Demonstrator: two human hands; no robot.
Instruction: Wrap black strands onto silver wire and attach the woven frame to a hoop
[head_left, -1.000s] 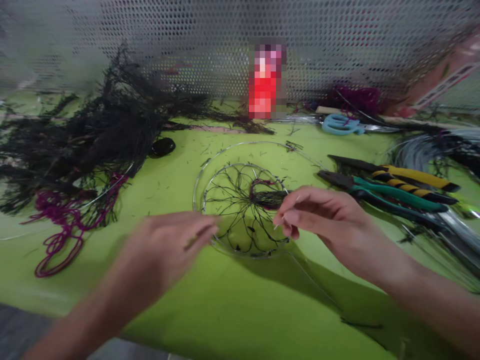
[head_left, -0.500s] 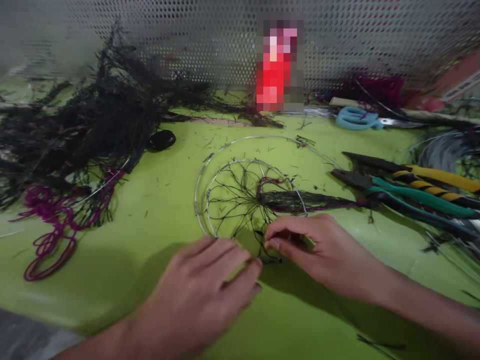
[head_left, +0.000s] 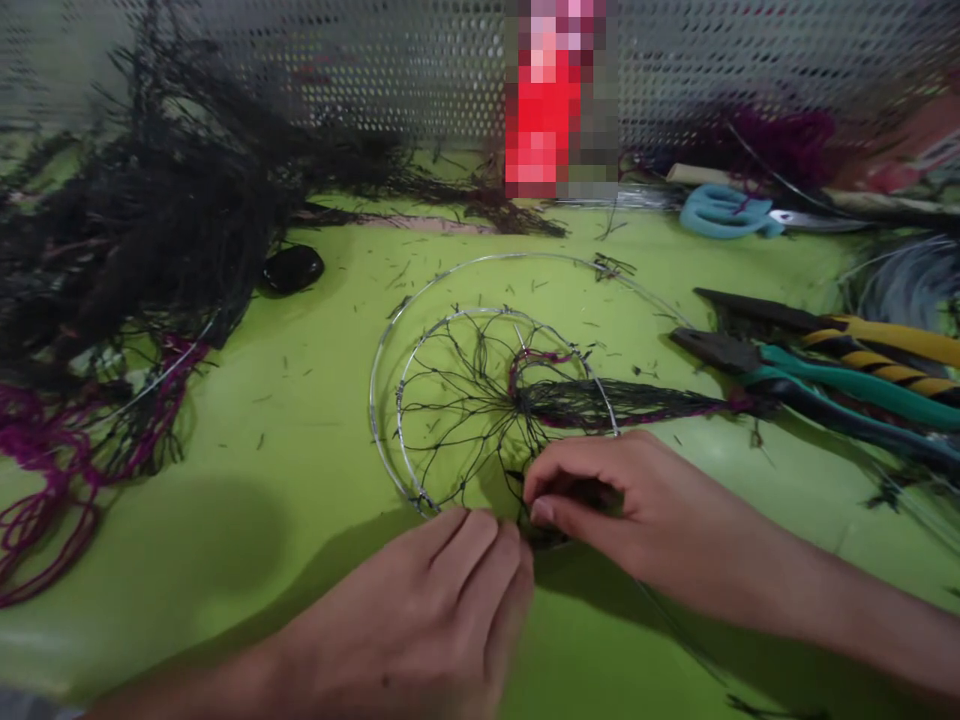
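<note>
A silver wire ring (head_left: 405,390) with a web of thin black wire lies on the green table (head_left: 315,420), inside a larger wire hoop (head_left: 480,262). A twisted black and purple wire bundle (head_left: 630,402) runs from its centre to the right. My left hand (head_left: 442,610) has its fingers pressed together at the ring's near edge. My right hand (head_left: 622,510) pinches at the same spot on the ring's near rim. What sits between the fingertips is hidden.
A big tangle of black wire (head_left: 150,200) and purple cord (head_left: 45,470) fills the left. Green-handled pliers (head_left: 817,390) and yellow-black pliers (head_left: 870,340) lie at the right, blue scissors (head_left: 724,212) at the back. A perforated metal screen (head_left: 375,60) closes the rear.
Both hands came down and together from above the ring to its near edge. The right hand uncovered the wire bundle. The view tilted slightly downward.
</note>
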